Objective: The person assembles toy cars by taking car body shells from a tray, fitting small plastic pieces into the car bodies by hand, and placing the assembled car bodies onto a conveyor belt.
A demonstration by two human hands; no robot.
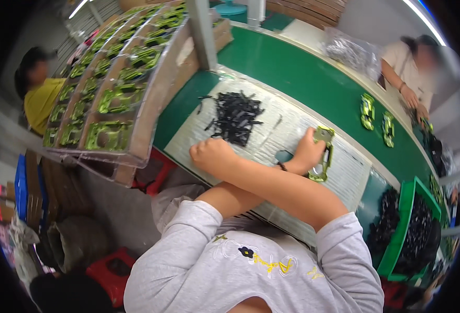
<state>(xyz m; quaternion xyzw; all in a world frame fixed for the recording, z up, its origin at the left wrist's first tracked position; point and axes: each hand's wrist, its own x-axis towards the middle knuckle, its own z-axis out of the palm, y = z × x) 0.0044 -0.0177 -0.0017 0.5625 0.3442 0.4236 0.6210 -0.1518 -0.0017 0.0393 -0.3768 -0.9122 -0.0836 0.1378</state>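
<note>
My forearms cross over the table, the right one on top. On the right side, my left hand (307,151) is closed on the edge of a lime-green plastic frame (321,169) with open cutouts, which rests on the white padded mat (345,180). Over the mat's near left part is my right hand (210,155), fingers curled; whatever they hold, if anything, is hidden. Just beyond it lies a heap of small black strip-like pieces (235,117).
At left stands a tilted divided tray (149,120) full of green frames. Two green frames (367,111) lie on the green conveyor surface (292,68). At right, a green bin (405,229) holds black pieces. Co-workers sit at left (42,96) and far right (405,73).
</note>
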